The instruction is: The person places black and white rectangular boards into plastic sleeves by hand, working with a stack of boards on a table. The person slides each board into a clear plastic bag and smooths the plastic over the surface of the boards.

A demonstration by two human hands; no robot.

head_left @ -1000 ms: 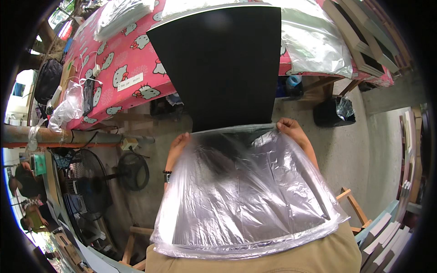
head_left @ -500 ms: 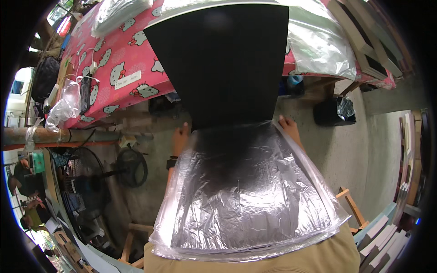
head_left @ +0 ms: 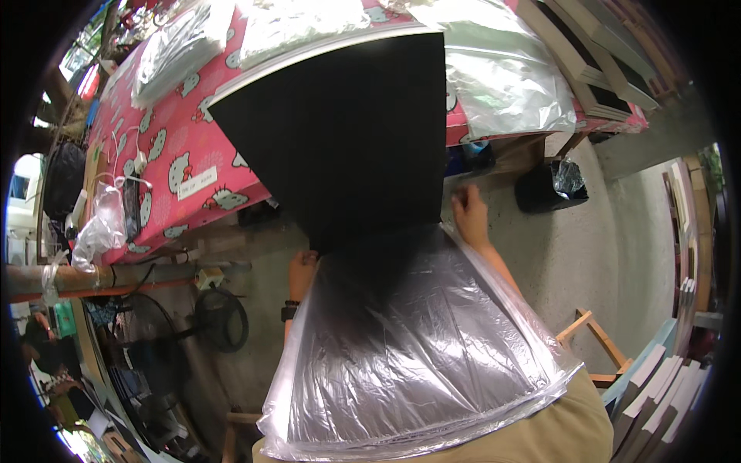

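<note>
Plastic this thin gets fussy, so go gently. The flat black rectangular board with a pale top edge (head_left: 363, 139) fills the upper centre of the frame, tilted against the surface covered in pink cartoon-print cloth (head_left: 208, 143). Its near end goes into the clear, wrinkled plastic sleeve (head_left: 409, 339), which spreads over the lower centre, on top of the tan trousers (head_left: 571, 432). Glare hides how far in the board sits.

Left hand (head_left: 302, 266) is right by the sleeve's upper left corner, fingers curled in; can't tell if they're pinching film or just resting there. Right hand (head_left: 472, 214) is just off the board's right edge, fingers loosely bent, nothing visible between them.

Looks to me like the step is working the sleeve's mouth along the board. If so, I'd get a light pinch at both corners and pull evenly, since the mouth line runs a bit lower on the left in this view. One-sided tugging would probably skew it or split a seam. Keep the board's corners from poking the film, and use finger pads, not nails, because a matte black face likely shows every scuff. Also watch the dark wristband (head_left: 289, 310) at centre left: it sits close enough to the film to snag it.
</note>
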